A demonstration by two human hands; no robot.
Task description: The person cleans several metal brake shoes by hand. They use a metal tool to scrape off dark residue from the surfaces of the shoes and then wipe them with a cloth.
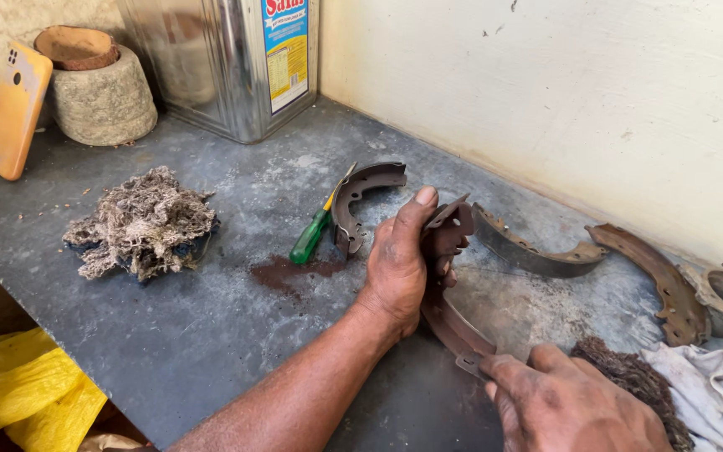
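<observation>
On the grey metal bench [169, 335] by the wall, a rusty curved brake shoe [445, 276] stands on edge, the left hand [399, 268] clamped round its upper end with the thumb up and the right hand [571, 402] pinching its lower tip, fingers closed. In my judgement the shoe could slip on the slick bench and its rough edge scrape a finger, or knock the loose parts. By count: one tin can [228, 59], one phone [14, 109], one wad of fibre waste [144, 222], four brake shoes, one green screwdriver [311, 234].
</observation>
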